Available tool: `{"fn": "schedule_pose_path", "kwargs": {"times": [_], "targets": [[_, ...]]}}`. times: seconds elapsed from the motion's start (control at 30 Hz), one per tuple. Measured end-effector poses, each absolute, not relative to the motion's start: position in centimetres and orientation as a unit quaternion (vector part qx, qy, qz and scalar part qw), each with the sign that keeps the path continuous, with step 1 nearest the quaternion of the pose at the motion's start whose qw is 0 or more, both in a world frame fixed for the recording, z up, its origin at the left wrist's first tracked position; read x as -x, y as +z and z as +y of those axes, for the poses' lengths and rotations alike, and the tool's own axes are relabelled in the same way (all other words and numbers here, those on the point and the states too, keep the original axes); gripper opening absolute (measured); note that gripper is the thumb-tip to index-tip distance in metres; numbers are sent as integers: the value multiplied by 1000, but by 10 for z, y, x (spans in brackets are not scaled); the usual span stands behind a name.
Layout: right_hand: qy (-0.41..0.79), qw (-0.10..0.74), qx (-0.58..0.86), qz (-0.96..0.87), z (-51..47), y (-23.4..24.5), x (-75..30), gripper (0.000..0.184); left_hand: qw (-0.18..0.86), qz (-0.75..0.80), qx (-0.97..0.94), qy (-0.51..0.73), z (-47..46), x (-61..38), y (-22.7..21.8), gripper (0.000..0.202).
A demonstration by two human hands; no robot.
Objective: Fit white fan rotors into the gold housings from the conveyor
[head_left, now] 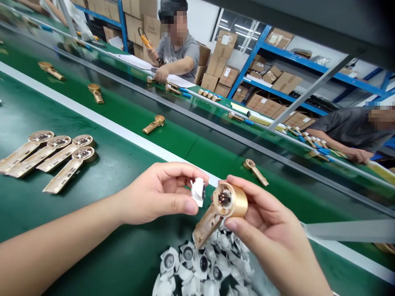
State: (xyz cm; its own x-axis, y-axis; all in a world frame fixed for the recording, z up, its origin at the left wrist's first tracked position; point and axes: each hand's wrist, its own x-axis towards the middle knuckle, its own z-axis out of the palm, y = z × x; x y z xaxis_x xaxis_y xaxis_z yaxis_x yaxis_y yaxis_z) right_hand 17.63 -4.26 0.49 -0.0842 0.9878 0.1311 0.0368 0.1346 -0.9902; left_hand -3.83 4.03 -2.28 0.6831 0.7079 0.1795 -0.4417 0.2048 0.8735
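Observation:
My left hand [160, 192] pinches a small white plastic fan piece [198, 191] between thumb and fingers. My right hand [265, 224] grips a gold handheld-fan housing [220, 209] by its round head, the open end with a small motor shaft facing me and the handle pointing down-left. The white piece sits just left of the housing's head, apart from it. Below both hands lies a heap of white fan pieces [200, 267] on the green surface [101, 250].
Several gold half-shells [49, 158] lie in a row at the left. Single gold housings [153, 124] ride the green conveyor [129, 111] beyond a white stripe. Two other people [175, 49] work at the far side. Blue shelving with cardboard boxes [271, 78] stands behind.

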Motion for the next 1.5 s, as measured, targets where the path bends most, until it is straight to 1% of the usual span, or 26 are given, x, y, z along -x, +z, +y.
{"fn": "schedule_pose_path", "kwargs": {"times": [0.1,0.27,0.4,0.57,0.63,0.8,1.1,1.17,1.27,1.33,1.37,1.43,1.5], "targets": [[492,502,439,-560,-43,3,-169,50,756,107,-523,379,36,35,-23,41],[443,509,469,-570,-42,-1,-167,51,697,161,-571,403,34,36,-23,46],[416,495,490,-585,-46,0,-167,50,647,188,-613,412,34,37,-22,50],[415,476,505,-589,-47,-2,-168,48,614,190,-643,416,35,36,-24,54],[410,470,503,-598,-46,-4,-169,49,625,190,-633,416,35,34,-25,54],[383,463,504,-620,-44,-5,-172,49,696,172,-559,417,33,30,-32,45],[326,435,491,-681,-42,-8,-179,51,757,169,-478,413,32,23,-34,38],[269,420,494,-712,-41,-9,-181,52,759,185,-470,412,30,22,-35,38],[92,379,502,-772,-40,-9,-178,46,742,241,-465,417,23,22,-37,41],[-18,354,506,-786,-40,-11,-173,41,684,283,-518,428,16,21,-39,35],[-54,347,507,-787,-40,-12,-169,39,643,299,-557,432,13,21,-39,31],[-94,346,508,-783,-39,-16,-163,39,565,311,-629,435,6,21,-41,32],[-97,349,511,-780,-39,-18,-157,39,520,305,-663,443,1,21,-42,37]]}}
